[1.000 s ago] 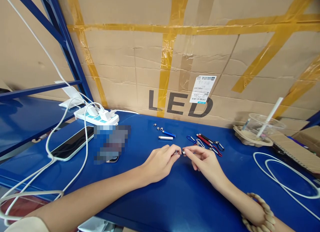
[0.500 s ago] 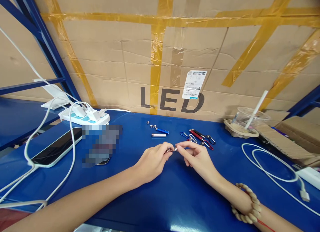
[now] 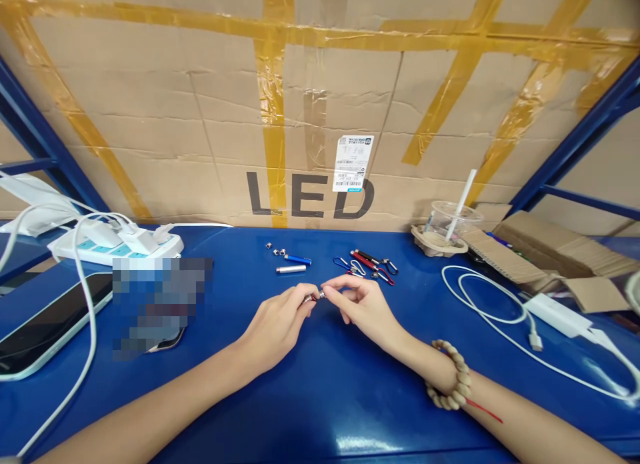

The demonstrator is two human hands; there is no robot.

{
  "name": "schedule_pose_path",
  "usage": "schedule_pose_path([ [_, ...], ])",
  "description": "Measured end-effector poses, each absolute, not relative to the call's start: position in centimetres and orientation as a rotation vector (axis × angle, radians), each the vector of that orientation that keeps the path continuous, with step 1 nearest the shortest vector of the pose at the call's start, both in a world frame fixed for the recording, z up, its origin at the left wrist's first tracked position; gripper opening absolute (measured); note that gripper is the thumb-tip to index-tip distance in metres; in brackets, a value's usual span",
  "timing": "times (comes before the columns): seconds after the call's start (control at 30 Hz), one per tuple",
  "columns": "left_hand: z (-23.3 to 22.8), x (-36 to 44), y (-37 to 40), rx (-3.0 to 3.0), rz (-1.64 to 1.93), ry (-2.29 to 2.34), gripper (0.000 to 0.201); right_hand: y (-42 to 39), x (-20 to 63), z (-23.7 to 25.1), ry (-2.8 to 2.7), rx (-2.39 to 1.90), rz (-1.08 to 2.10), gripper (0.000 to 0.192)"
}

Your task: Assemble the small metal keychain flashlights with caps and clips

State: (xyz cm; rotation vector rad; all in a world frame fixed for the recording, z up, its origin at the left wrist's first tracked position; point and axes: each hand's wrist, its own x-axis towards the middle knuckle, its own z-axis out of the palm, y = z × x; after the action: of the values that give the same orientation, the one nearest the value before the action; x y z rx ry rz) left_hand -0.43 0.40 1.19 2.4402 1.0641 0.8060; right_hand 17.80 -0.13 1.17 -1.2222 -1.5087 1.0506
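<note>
My left hand [image 3: 280, 324] is closed around a small metal tube [image 3: 311, 297], mostly hidden by the fingers, with a little dark red showing. With thumb and fingertips, my right hand [image 3: 361, 307] pinches a short silver end piece [image 3: 322, 294] at the tube's right end. Whether the two parts are joined I cannot tell. Behind my hands lie a blue tube [image 3: 299, 259], a silver tube [image 3: 291, 269] and several small silver caps [image 3: 276, 252]. To their right rests a group of red and black tubes [image 3: 364, 260] with carabiner clips [image 3: 385, 275].
At left are a white power strip [image 3: 155, 245] with cables, a phone [image 3: 50, 324] and a blurred-out object [image 3: 165, 297]. A plastic cup with a straw [image 3: 453, 221], a white cable [image 3: 480, 317] and an open cardboard box [image 3: 540, 244] occupy the right. A large carton [image 3: 220, 117] backs the table.
The view has turned to the right, so everything appears further left. Both hands keep their hold on the small tube and its silver end, with little visible change.
</note>
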Motion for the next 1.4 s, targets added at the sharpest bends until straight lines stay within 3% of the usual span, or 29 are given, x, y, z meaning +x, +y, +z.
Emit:
schedule_pose_path([
  [1.03, 1.28, -0.16, 0.46, 2.386, 0.772, 1.075, 0.008, -0.35, 17.96, 1.2, -1.567, -1.078, 0.877, 0.021],
  [1.4, 1.0, -0.04, 0.61, 2.319, 0.739, 1.025, 0.021, -0.12, 18.05, 0.85, -1.597, -1.023, 0.958, 0.018],
])
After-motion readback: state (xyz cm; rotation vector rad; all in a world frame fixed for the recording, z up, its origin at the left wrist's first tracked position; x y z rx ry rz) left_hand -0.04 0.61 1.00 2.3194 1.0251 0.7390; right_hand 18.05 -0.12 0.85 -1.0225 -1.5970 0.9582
